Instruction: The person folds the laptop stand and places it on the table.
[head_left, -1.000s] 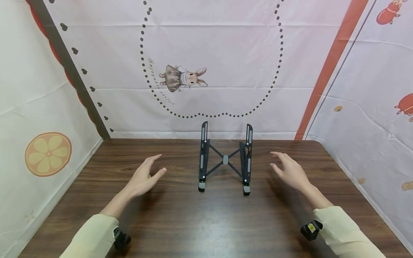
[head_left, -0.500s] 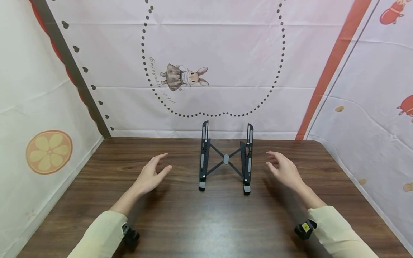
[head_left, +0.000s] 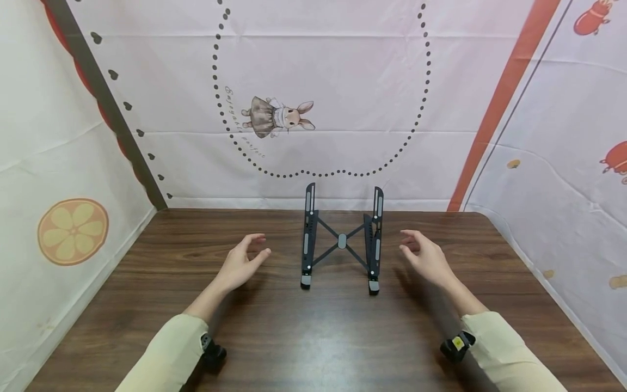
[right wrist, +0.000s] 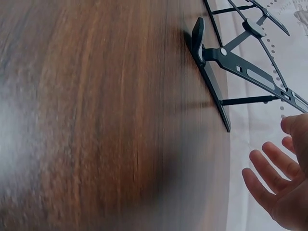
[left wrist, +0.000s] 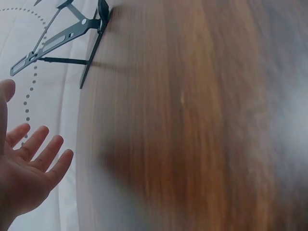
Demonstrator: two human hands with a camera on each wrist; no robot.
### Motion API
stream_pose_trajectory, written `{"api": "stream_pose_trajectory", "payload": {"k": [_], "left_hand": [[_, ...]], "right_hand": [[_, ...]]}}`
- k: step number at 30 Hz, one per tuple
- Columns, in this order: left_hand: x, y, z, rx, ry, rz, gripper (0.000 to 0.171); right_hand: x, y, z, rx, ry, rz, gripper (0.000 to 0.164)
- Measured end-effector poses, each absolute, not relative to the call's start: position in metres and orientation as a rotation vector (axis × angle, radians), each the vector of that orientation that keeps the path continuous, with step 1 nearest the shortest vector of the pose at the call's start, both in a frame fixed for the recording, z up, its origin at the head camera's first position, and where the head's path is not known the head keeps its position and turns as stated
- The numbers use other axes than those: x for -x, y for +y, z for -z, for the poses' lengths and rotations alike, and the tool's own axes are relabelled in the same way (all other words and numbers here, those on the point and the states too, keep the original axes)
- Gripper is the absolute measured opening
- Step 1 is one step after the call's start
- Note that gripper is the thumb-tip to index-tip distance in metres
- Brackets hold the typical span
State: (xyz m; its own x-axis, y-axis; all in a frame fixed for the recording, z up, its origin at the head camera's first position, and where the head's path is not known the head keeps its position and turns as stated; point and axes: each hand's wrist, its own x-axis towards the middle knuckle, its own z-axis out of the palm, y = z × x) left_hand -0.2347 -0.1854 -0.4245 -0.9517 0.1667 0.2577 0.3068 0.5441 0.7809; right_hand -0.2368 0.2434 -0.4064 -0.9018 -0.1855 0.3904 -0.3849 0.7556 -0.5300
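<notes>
I note: black stand (right wrist: 228, 61) on wooden worktop (right wrist: 106, 106), near the edge beside white cloth (right wrist: 240, 154); right hand (right wrist: 291, 197) near stand, fingers spread, slightly bent.

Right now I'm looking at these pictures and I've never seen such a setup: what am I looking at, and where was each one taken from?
There is no robot here: the left hand and right hand are a person's own, bare. The wide picture comes from a camera worn on the head, looking forward and down. The two smaller ones come from the wrist cameras, one per arm, so the brown table looks tipped on its side. On it is a dark folding stand, two side rails joined by an X-shaped brace. One hand is on either side of it; neither touches it or holds anything. Behind it is a white printed cloth.
</notes>
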Motion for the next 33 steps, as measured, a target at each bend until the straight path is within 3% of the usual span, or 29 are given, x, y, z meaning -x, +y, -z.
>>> {"api": "stream_pose_trajectory", "payload": {"k": [33], "left_hand": [[0.248, -0.132, 0.431, 0.282, -2.703, 1.449, 0.04]], "right_hand": [[0.237, 0.214, 0.412, -0.338, -2.75, -1.245, 0.042]]}}
